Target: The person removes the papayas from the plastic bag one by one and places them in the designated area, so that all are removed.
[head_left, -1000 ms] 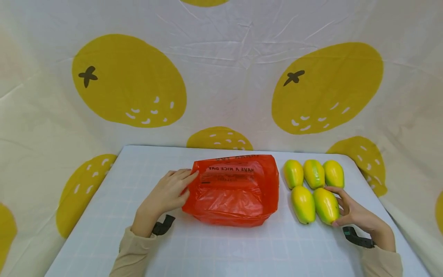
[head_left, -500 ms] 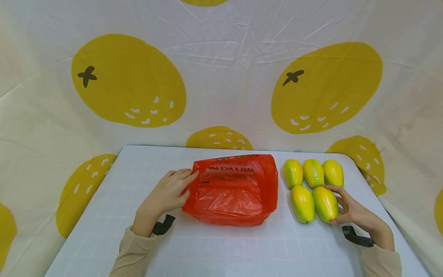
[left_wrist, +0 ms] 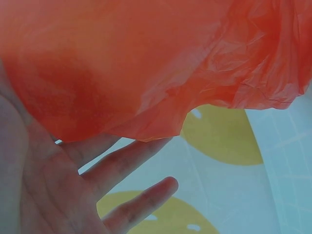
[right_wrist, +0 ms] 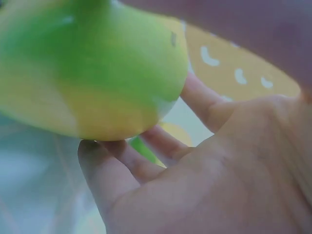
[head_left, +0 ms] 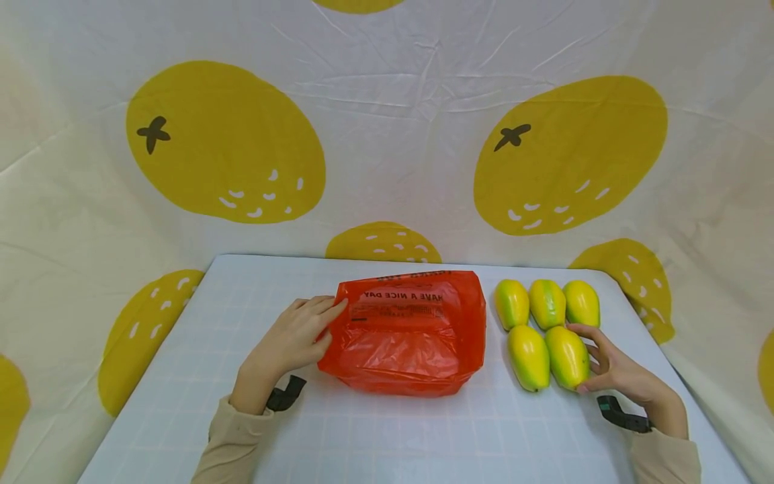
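Note:
A red plastic bag (head_left: 402, 346) stands with its mouth open at the table's middle, its printed wall at the back. My left hand (head_left: 294, 339) is at its left side, the index finger over the rim. In the left wrist view, the hand's other fingers (left_wrist: 146, 202) are straight and spread, partly behind the hanging bag. On the right, several yellow-green papayas lie in two rows. My right hand (head_left: 613, 366) holds the front right papaya (head_left: 566, 357) from its right side, thumb at the near end, fingers at the far side. The right wrist view shows fingertips against its skin.
Left of the held fruit lies another papaya (head_left: 529, 358), with further papayas (head_left: 547, 304) behind. The white table (head_left: 387, 447) backs onto a cloth (head_left: 399, 154) printed with large yellow fruit. A black wrist mount (head_left: 624, 415) sits under each wrist.
The held papaya has shifted very slightly left with my right hand. My left hand and the bag look the same.

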The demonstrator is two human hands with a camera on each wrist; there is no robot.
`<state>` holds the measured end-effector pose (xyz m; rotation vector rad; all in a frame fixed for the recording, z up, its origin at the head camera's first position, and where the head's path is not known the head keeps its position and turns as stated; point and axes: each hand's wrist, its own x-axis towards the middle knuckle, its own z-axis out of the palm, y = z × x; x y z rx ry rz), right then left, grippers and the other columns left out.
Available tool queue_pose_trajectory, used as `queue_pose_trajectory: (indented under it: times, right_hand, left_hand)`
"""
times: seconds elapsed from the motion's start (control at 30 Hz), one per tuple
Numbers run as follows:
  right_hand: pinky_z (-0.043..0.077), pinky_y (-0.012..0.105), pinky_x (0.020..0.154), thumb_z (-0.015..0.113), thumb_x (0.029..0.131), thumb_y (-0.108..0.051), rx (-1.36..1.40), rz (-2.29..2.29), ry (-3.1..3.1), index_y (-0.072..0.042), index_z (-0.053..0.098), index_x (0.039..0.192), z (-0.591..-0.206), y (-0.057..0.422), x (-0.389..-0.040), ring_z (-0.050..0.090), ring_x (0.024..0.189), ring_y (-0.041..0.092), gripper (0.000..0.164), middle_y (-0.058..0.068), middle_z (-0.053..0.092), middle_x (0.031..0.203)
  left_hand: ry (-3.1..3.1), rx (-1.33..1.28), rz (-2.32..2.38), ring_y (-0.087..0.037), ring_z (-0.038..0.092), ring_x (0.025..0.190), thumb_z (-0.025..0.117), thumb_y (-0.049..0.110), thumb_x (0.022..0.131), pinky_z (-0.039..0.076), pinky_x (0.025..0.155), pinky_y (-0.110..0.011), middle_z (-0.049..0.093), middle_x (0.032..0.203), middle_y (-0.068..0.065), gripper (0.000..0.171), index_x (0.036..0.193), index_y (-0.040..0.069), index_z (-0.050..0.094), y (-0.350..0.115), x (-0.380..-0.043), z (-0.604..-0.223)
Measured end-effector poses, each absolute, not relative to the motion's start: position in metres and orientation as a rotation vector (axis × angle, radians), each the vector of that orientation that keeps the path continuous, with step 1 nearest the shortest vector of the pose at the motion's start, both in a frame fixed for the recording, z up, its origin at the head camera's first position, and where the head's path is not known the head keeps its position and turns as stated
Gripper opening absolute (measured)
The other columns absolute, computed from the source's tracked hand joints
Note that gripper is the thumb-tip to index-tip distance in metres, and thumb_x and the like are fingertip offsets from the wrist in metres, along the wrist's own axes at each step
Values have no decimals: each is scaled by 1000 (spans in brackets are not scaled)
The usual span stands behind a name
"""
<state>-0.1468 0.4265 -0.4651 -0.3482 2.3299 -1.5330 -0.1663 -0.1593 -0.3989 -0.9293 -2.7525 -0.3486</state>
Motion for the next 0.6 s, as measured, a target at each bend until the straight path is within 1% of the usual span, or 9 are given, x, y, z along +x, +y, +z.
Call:
queue_pose_trajectory:
  times: [0.2, 0.43, 0.57, 0.6]
  right_hand:
    - [2, 85, 92, 79, 69, 1, -365, -1536, 2325, -1, 15, 151, -465, 426, -147, 0, 133, 63, 104, 26, 4, 152]
    - [3, 84, 94, 79, 70, 0, -350, -1523, 2326, -4, 16, 152, -464, 425, -147, 2, 134, 61, 103, 26, 4, 153]
    - [6, 84, 95, 78, 71, 0, -352, -1508, 2328, -5, 17, 152, -463, 426, -147, 5, 133, 60, 101, 25, 5, 153]
    - [11, 78, 103, 78, 72, -1, -354, -1492, 2338, -6, 18, 153, -462, 427, -147, 7, 133, 59, 101, 24, 6, 154]
  left_hand:
    - [-2746, -933, -343, -35, 56, 122, 62, 7, 83, 46, 98, -56, 61, 132, -17, 53, 136, 2, 59, -159, -166, -400]
    - [-2750, -925, -353, -35, 56, 122, 63, 8, 83, 45, 99, -56, 61, 132, -16, 53, 136, 2, 60, -158, -167, -400]
    - [-2757, -921, -353, -35, 56, 122, 63, 7, 83, 45, 99, -56, 61, 132, -17, 53, 136, 2, 59, -159, -167, -401]
    - [-2758, -920, -355, -35, 56, 122, 63, 7, 83, 45, 99, -56, 61, 132, -17, 53, 136, 2, 59, -158, -167, -401]
